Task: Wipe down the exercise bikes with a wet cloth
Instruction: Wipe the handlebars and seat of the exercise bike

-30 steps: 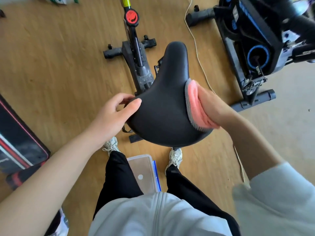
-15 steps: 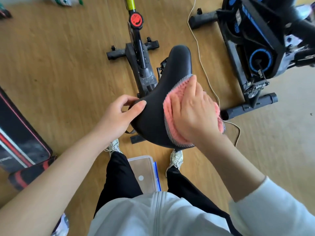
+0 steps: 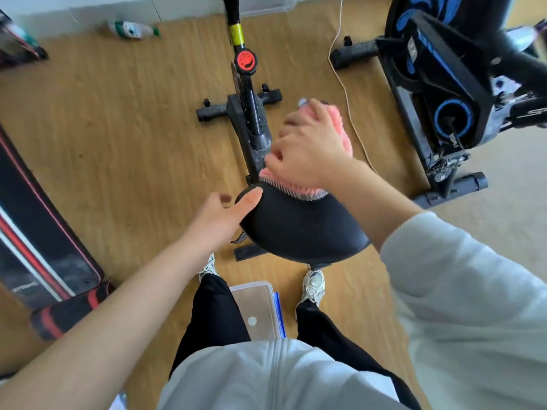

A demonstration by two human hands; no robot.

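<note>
A black bike saddle fills the middle of the view, on a slim black bike with a red knob. My right hand lies flat on a pink cloth and presses it on the saddle's narrow front end, which the cloth hides. My left hand holds the saddle's left edge, thumb on top and fingers underneath.
A second bike, black with blue trim, stands at the right, a white cable trailing beside it. A clear plastic box sits between my feet. A black and red bench lies at the left. A bottle rests by the wall.
My right hand has slid the pink cloth from the saddle's right side forward along the top to its nose. My left hand has stayed on the left edge.
</note>
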